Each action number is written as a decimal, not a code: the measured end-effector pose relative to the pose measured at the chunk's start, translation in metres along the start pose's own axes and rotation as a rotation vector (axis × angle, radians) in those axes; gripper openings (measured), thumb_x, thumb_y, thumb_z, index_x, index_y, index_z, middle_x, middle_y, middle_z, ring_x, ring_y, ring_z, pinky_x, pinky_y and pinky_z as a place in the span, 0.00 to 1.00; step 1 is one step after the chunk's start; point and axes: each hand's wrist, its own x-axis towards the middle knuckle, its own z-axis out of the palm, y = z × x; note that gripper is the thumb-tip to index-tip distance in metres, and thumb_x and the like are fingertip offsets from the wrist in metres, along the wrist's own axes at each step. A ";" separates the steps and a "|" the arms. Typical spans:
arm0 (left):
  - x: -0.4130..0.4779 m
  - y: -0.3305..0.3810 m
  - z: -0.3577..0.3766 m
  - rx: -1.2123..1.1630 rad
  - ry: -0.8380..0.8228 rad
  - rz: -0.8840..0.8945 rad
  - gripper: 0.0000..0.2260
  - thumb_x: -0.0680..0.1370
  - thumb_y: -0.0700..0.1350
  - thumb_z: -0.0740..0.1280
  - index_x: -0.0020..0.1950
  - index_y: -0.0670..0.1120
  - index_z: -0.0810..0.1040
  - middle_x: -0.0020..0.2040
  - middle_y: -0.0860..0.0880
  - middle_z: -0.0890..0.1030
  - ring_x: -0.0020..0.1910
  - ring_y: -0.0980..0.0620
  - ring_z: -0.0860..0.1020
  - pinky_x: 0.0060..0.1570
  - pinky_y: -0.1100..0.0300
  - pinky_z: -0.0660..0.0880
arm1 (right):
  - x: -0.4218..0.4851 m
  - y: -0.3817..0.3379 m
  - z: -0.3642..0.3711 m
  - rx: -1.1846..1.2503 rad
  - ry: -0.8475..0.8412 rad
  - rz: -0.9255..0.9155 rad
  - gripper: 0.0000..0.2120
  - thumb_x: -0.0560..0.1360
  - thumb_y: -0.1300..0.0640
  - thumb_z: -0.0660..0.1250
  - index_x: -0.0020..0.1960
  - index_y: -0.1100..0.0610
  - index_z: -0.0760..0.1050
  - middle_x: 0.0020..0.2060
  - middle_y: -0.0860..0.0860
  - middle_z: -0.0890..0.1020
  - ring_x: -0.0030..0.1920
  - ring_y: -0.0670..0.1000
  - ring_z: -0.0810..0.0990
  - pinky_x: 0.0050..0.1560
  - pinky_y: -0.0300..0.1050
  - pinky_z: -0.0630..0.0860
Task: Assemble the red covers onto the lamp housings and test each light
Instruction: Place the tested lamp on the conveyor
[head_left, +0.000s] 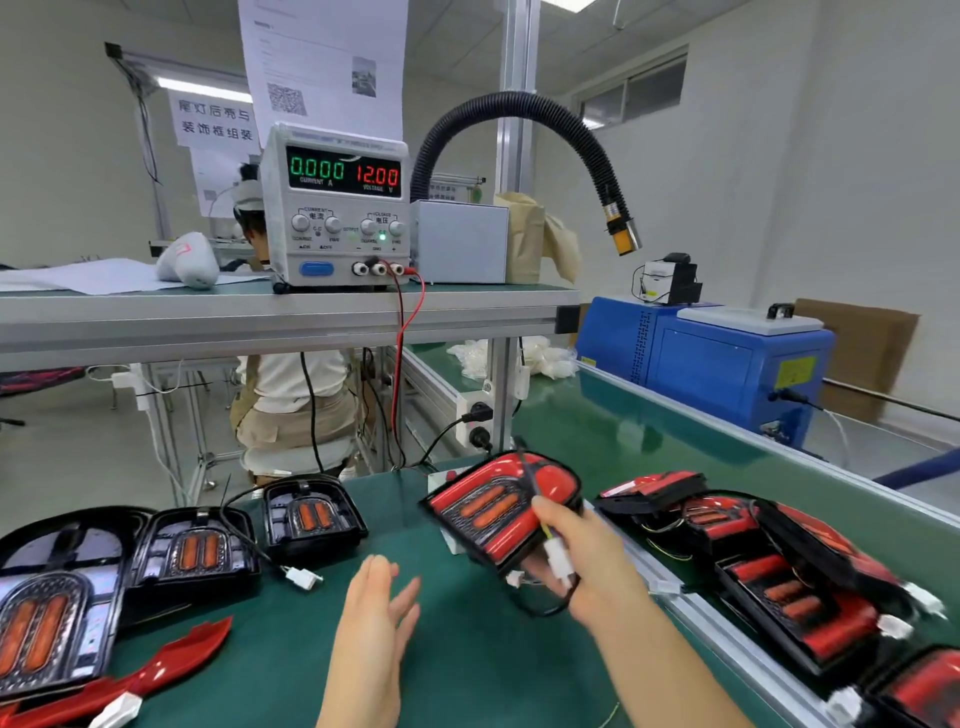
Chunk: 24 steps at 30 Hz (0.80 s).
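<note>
my right hand (587, 566) grasps the covered tail lamp (488, 512) by its near edge. the thumb curls over the red cover, and the lamp is tilted and lifted off the green bench mat (467, 649). its white plug (560, 564) hangs on a black lead just below the thumb, against the fingers; i cannot tell whether they pinch it too. my left hand (379, 613) is released, fingers straight, hovering left of the plug and holding nothing. well beyond the fingertips, the bench power supply (337, 208) reads 12.00 v and 0.000 a, so i judge the test not yet made. to do it well i would take the plug in the free fingers, keep its lead slack, mate it squarely with the feed from the red test lead (399, 364), and watch both the lamp and the current reading. bare housings (195, 551) and a loose red cover (171, 660) lie left of the left hand. finished lamps (779, 571) lie right of the right hand.
</note>
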 end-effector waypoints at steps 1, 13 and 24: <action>0.000 -0.003 -0.003 0.012 0.023 -0.009 0.14 0.83 0.50 0.57 0.67 0.46 0.67 0.63 0.46 0.74 0.57 0.42 0.77 0.63 0.48 0.70 | 0.005 -0.012 -0.011 0.017 0.034 -0.022 0.12 0.73 0.64 0.70 0.56 0.59 0.76 0.46 0.58 0.86 0.42 0.55 0.86 0.43 0.57 0.82; 0.009 -0.020 -0.022 -0.015 0.171 -0.061 0.09 0.83 0.45 0.56 0.60 0.42 0.65 0.57 0.38 0.73 0.51 0.37 0.76 0.59 0.44 0.71 | 0.055 -0.121 -0.131 0.037 0.434 -0.139 0.08 0.74 0.61 0.72 0.50 0.61 0.74 0.45 0.59 0.82 0.42 0.56 0.82 0.33 0.56 0.83; 0.016 -0.028 -0.027 -0.034 0.176 -0.028 0.10 0.83 0.47 0.57 0.60 0.42 0.66 0.50 0.41 0.75 0.46 0.38 0.78 0.58 0.45 0.72 | 0.068 -0.133 -0.166 -0.112 0.564 -0.087 0.20 0.74 0.61 0.71 0.64 0.61 0.74 0.32 0.56 0.85 0.30 0.54 0.83 0.29 0.51 0.82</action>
